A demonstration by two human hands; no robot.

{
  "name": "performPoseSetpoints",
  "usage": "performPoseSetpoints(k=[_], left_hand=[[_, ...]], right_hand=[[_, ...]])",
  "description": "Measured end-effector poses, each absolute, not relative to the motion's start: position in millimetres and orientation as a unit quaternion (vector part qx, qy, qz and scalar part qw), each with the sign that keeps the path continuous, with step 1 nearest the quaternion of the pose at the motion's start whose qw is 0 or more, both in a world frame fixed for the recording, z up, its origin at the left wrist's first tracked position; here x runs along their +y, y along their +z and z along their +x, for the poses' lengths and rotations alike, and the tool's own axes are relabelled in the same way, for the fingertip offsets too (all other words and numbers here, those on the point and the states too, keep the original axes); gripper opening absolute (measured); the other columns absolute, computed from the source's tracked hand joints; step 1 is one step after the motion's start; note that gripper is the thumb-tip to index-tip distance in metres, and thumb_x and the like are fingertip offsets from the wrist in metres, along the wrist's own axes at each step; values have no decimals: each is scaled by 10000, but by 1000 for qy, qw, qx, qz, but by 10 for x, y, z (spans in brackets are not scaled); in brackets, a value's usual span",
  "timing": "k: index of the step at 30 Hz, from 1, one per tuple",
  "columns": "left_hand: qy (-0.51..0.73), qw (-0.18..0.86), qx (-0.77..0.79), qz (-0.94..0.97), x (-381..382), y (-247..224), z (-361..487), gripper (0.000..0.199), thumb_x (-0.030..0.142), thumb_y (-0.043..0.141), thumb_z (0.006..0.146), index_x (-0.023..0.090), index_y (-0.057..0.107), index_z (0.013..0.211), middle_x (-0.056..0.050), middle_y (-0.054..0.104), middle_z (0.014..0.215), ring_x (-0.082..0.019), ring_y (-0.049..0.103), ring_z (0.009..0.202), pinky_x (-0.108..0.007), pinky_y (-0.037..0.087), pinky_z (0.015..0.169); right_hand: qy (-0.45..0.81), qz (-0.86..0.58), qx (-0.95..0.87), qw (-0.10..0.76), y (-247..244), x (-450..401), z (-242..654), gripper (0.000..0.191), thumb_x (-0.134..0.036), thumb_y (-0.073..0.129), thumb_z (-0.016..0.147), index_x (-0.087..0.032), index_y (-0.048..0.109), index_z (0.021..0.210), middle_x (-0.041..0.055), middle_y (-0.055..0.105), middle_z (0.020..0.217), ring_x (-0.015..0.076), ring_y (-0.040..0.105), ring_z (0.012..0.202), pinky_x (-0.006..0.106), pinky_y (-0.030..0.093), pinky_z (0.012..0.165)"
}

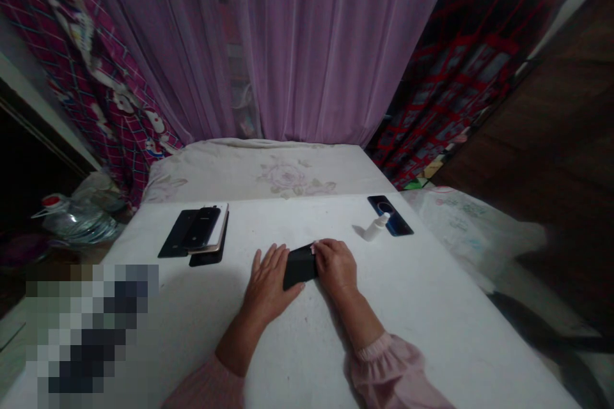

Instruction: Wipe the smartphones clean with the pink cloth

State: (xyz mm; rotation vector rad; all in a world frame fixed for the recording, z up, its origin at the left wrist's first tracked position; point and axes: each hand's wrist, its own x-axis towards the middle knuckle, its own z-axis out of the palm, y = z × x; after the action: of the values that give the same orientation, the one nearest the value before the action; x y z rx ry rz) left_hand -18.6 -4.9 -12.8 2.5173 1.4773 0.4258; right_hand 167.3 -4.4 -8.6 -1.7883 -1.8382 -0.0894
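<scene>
Dark slab: the flat, phone-like piece (298,266) lies near the middle of the white surface (297,358), between the hands.
Left hand: the hand (268,284) rests along the slab's left side, fingers slightly apart, thumb reaching along its near edge.
Right hand: the hand (338,267) has its fingers drawn together, apparently clamped on a small pinkish scrap (313,248) at the slab's far right corner.
Handling: best to brace with the left hand while the right works lightly; a hard push could skid the slab.
Left stack: several phones (202,228) overlap toward the far left corner.
Right edge: a dark blue phone (399,225) lies toward the far right corner, a small white bottle (375,228) just beside it.
Far edge: flowered fabric (283,176) ends at purple curtains (330,45).
Room: a red-capped water jug (81,217) is on the left; pale plastic (460,223) lies on the right.
</scene>
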Motion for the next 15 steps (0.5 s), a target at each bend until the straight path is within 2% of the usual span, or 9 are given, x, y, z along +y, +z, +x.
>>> performPoseSetpoints(k=[5,15], left_hand=[[133,108,502,848,-53,-105,-181,649,446,580,841,158,394,1392,-125,435,1470,-295,320,1398,-547,147,1163],[127,124,477,861,1,-121,-201,674,486,551,850,160,375,1412,-111,407,1491,-288,283,1414,-528,116,1171]], right_hand=[[-22,-624,-724,295,-101,-104,1531,206,-161,571,857,-235,742,945,41,701,956,187,569,861,282,435,774],[-55,-666,-682,297,-132,-161,1752,217,-191,535,887,-208,745,936,56,695,925,188,572,832,286,443,750]])
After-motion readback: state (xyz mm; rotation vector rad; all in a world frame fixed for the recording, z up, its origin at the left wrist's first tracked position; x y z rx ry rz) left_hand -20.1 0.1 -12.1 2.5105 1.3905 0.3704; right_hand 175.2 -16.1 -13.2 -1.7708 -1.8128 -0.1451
